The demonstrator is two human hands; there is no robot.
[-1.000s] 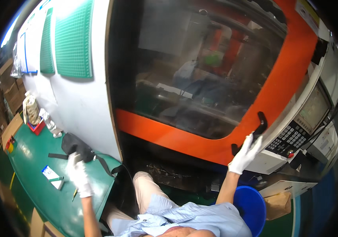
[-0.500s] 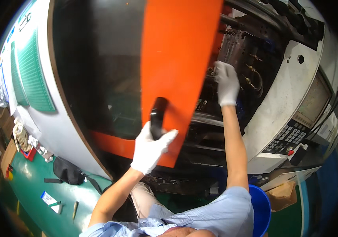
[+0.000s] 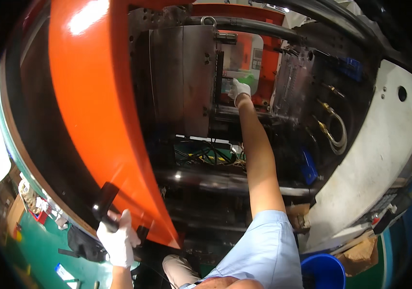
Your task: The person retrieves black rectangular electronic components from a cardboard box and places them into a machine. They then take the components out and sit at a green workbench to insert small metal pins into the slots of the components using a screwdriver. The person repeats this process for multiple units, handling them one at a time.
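Grey metal, the tall block (image 3: 184,79) stood upright at upper centre, just left of the nearer right hand (image 3: 240,90), its grip unclear, while the left hand (image 3: 119,241) clasped the black handle (image 3: 105,198), lower left.

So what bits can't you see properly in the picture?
All in the head view:
Right hand: too small and far off to tell whether its fingers hold anything.
Black handle: partly hidden by the left hand, which grips it.
Orange door: its top is cut off by the upper edge.
Blue bucket: the lower edge cuts it off, and shadow hides what may be inside.
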